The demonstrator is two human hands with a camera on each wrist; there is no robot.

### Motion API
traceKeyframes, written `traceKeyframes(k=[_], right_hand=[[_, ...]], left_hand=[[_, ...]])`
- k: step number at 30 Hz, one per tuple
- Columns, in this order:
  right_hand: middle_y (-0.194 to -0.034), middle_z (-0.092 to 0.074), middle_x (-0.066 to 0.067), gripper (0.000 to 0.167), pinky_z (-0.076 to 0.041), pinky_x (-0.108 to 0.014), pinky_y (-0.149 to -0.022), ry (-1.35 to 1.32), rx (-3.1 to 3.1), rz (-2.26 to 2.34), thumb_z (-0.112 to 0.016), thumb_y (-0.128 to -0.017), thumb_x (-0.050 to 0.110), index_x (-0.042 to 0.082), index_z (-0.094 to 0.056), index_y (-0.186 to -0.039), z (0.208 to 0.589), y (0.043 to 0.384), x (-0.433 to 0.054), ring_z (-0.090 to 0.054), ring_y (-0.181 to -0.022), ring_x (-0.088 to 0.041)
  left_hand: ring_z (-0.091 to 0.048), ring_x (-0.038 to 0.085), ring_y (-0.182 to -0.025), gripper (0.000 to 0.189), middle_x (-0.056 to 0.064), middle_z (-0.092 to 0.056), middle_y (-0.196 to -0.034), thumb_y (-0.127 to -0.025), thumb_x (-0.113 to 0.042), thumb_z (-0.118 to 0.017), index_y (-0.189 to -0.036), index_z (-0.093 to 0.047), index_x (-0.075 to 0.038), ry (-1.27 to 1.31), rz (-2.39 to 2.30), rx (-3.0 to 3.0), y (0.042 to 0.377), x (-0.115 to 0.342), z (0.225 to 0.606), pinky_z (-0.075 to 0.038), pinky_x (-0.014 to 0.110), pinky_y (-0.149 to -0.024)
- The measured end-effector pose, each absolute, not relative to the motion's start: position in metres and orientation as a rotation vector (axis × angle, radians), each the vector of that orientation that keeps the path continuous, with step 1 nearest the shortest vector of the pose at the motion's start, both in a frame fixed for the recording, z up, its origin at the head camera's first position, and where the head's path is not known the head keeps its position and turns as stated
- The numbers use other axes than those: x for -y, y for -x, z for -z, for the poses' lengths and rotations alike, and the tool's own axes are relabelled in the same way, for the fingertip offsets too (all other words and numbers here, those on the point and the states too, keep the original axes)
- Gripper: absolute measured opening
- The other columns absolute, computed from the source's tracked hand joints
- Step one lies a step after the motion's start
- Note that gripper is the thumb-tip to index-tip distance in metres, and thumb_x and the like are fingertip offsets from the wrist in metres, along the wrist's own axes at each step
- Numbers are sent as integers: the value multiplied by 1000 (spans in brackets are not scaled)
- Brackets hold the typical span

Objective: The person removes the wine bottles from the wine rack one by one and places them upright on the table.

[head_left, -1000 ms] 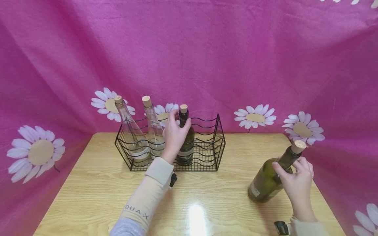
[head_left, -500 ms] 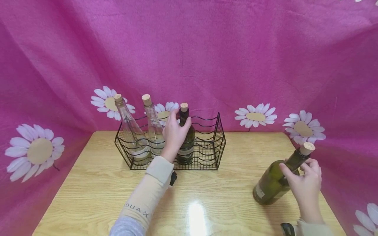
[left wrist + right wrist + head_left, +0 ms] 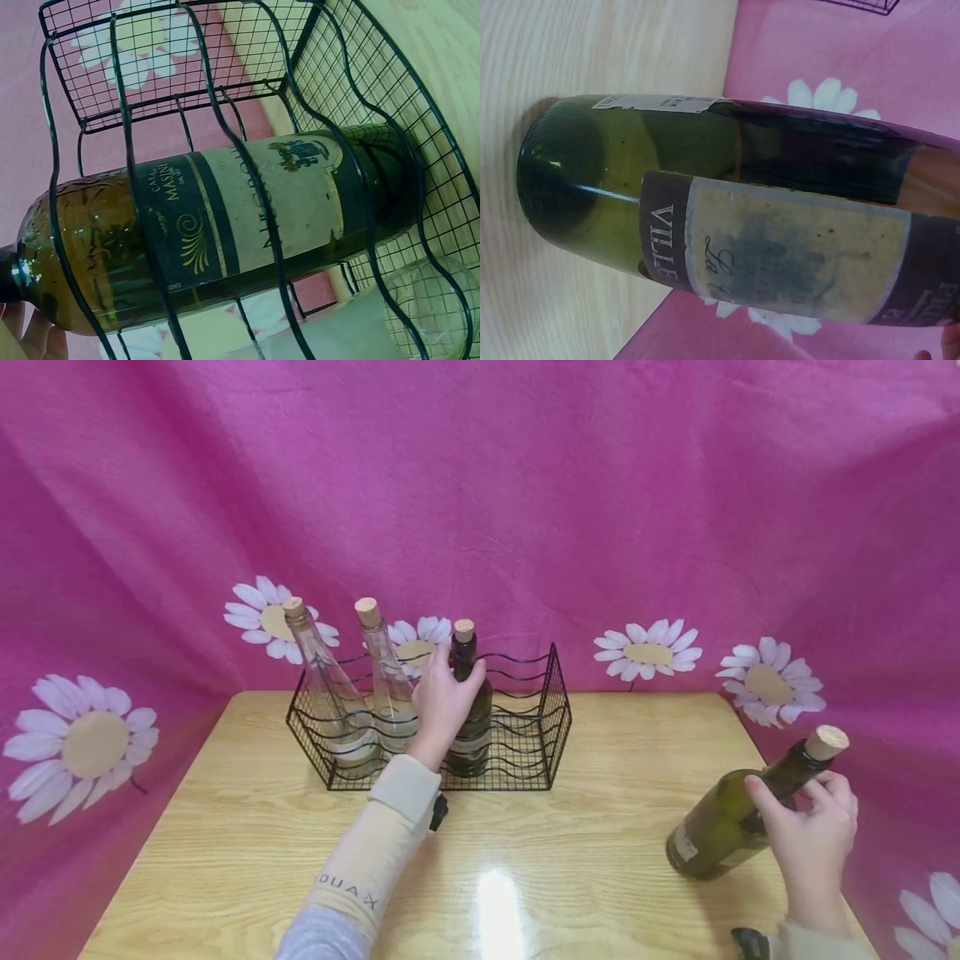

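My left hand [image 3: 446,702] grips the neck of a dark wine bottle [image 3: 471,727] that stands in a black wire rack [image 3: 528,772]. Through the rack's wavy wires, the left wrist view shows this bottle's label [image 3: 277,199]. On the right, my right hand [image 3: 813,839] holds a green corked wine bottle [image 3: 723,818] by its upper part, tilted with its neck toward the right. Its label [image 3: 795,251] faces the right wrist camera. Whether its base touches the table cannot be told. Two clear corked bottles, a left one [image 3: 326,681] and a right one [image 3: 386,677], lean in the rack.
A light wooden table [image 3: 592,868] carries the rack. Bare wire floor shows in the rack's right section. Pink cloth [image 3: 480,493] with daisies hangs behind and at both sides, close to the right hand.
My right hand has shifted to the right with the green bottle, which leans further. The left hand still holds the dark bottle in the rack; the view has moved slightly.
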State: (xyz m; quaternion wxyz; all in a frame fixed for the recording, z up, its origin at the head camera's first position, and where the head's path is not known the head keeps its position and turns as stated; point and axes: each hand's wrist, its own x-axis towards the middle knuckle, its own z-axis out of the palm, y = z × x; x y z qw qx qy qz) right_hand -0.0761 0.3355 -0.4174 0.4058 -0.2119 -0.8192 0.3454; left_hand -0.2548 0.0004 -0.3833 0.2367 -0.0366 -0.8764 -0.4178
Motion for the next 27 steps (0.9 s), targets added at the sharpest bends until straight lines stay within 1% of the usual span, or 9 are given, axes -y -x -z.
traceKeyframes(k=[2, 6, 13, 19, 22, 23, 26, 27], right_hand=[[-84, -33, 28, 31, -25, -32, -78, 550, 2058, -870, -75, -65, 8, -12, -63, -85, 418, 76, -339, -27, -83, 8], [-83, -33, 28, 31, -25, -35, -79, 585, 2057, -870, -74, -65, 9, -12, -62, -85, 419, 74, -346, -27, -83, 9], [-84, -31, 29, 34, -24, -37, -82, 656, 2071, -852, -73, -68, 13, -12, -61, -88, 422, 67, -360, -24, -84, 10], [-83, -31, 27, 35, -24, -39, -85, 650, 2077, -848, -72, -68, 13, -14, -60, -87, 423, 62, -372, -23, -84, 10], [-83, -33, 25, 27, -23, -36, -86, 662, 2084, -885, -73, -69, 13, -9, -61, -79, 422, 60, -376, -25, -84, 9], [-83, -33, 24, 24, -23, -35, -86, 668, 2088, -901, -73, -69, 13, -6, -61, -77, 422, 60, -377, -25, -84, 8], [-85, -35, 22, 23, -22, -36, -89, 678, 2106, -928, -73, -70, 14, -4, -61, -77, 420, 58, -379, -26, -85, 7], [-85, -35, 21, 25, -22, -37, -89, 675, 2112, -925, -73, -70, 14, -6, -61, -78, 420, 58, -380, -26, -85, 7]], left_hand=[[-55, 19, -82, 32, 3, -56, -88, -79, -38, -61, -97, -54, -13, 92, 1125, 2407, 255, 0, 384, -41, 44, -64], [-55, 19, -81, 30, 3, -56, -87, -79, -37, -61, -95, -56, -12, 102, 1107, 2395, 256, 0, 385, -41, 43, -62], [-56, 20, -82, 31, 3, -57, -88, -80, -39, -59, -94, -55, -12, 107, 1111, 2409, 255, 1, 386, -41, 43, -64], [-56, 20, -82, 31, 3, -57, -89, -80, -38, -59, -95, -55, -11, 102, 1112, 2413, 254, 0, 386, -41, 43, -64], [-56, 20, -81, 30, 3, -56, -88, -80, -38, -59, -94, -55, -11, 102, 1107, 2411, 254, 0, 387, -41, 42, -63], [-56, 20, -80, 30, 3, -56, -87, -80, -37, -59, -94, -55, -11, 103, 1108, 2409, 254, 0, 386, -41, 42, -63], [-56, 20, -79, 30, 3, -56, -86, -80, -38, -59, -93, -55, -11, 102, 1106, 2410, 253, 0, 386, -41, 42, -61], [-56, 20, -79, 30, 3, -56, -86, -80, -38, -59, -93, -55, -11, 102, 1104, 2414, 253, 0, 387, -41, 42, -61]])
